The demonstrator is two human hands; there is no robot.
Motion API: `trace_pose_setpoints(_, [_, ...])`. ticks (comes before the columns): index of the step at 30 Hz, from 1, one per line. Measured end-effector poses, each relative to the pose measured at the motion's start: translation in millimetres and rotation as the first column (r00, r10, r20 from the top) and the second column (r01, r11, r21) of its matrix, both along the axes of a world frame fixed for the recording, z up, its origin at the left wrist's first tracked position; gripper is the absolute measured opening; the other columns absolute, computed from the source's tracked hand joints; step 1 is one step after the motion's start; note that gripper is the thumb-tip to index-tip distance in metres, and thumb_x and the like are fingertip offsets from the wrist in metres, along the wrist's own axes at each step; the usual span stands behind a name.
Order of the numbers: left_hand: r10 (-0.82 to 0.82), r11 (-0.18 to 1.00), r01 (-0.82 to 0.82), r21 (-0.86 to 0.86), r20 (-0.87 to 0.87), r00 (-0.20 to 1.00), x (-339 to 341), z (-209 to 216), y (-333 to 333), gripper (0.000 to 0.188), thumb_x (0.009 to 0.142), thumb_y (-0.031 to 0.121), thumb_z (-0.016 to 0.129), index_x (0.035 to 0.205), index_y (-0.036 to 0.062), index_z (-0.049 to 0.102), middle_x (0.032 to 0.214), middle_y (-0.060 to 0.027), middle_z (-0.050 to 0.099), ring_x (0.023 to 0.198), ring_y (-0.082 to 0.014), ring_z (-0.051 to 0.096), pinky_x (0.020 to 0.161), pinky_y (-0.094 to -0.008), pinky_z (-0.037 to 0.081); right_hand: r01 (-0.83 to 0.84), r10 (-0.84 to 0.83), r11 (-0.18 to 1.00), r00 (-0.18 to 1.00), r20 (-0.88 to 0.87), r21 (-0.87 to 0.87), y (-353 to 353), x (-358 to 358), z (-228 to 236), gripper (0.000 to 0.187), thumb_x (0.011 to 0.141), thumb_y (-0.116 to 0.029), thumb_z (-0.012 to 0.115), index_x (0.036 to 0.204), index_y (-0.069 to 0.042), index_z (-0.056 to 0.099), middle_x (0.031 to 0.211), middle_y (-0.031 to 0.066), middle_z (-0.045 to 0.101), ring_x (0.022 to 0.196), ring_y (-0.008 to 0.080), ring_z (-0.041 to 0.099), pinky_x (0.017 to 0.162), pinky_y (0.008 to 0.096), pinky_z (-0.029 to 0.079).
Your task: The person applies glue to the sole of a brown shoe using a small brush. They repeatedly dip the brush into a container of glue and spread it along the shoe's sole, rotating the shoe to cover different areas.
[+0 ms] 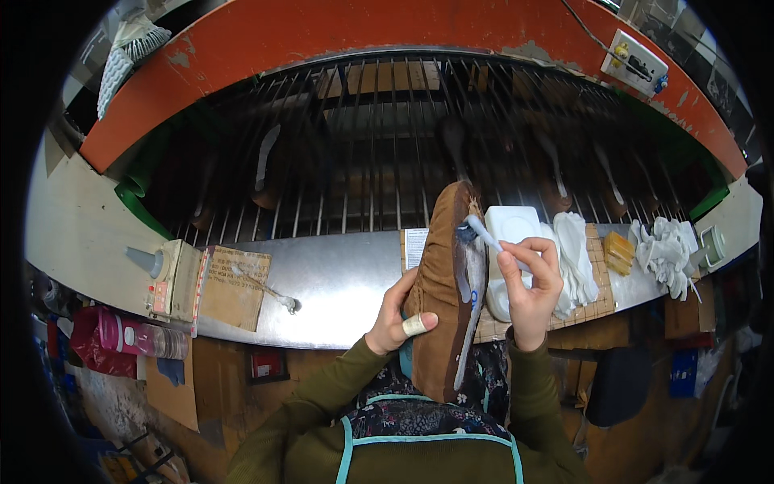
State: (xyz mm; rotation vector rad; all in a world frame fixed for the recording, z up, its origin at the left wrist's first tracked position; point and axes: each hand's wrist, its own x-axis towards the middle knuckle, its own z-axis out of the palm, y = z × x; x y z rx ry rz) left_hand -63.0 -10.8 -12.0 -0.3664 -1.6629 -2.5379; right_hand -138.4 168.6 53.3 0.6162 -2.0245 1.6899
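Left hand (397, 316): closed around the soft, light shoe (442, 290), holding its side.
Right hand (532, 282): pinches a thin brush (484, 235) at the shoe's sole.

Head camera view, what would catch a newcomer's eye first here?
At centre, a brown shoe held on edge by the left hand, thumb taped. The right hand puts a white brush to its sole near the toe. Behind, a metal bar rack under an orange frame.

I am seeing olive-green long sleeves covering both forearms down to the wrists, a dark floral apron with light teal trim hanging over the chest, and a pale bandage wrapping the thumb of the left hand (397, 316)
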Motion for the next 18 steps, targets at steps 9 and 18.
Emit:
trace_pose_setpoints(9, [0.023, 0.994, -0.029, -0.101, -0.062, 0.998, 4.1, 11.6, -7.1, 0.083, 0.075, 0.027, 0.076, 0.137, -0.0088, 0.035, 0.129, -0.0172, 0.051, 0.12, -0.0236, 0.049, 0.104, -0.0343, 0.035, 0.04, -0.037, 0.999, 0.985, -0.168, 0.017, -1.0, -31.0, 21.6, 0.013, 0.079, -0.004, 0.073, 0.092, -0.002, 0.072, 0.087, 0.0027, 0.052, 0.069, 0.0082, 0.049, 0.056, 0.0207, 0.04])
trace_pose_setpoints(18, [-0.02, 0.999, 0.019, -0.03, -0.009, 1.0, -1.0, 14.7, -11.0, 0.077, 0.078, 0.024, 0.073, 0.138, -0.0073, 0.035, 0.131, -0.0154, 0.049, 0.122, -0.0221, 0.046, 0.105, -0.0334, 0.034, -0.083, 0.118, 0.982, 0.971, -0.21, 0.168, 17.4, -25.1, 6.9, 0.017, 0.073, -0.002, 0.076, 0.09, -0.006, 0.073, 0.085, 0.0024, 0.055, 0.07, 0.0102, 0.05, 0.057, 0.022, 0.04])
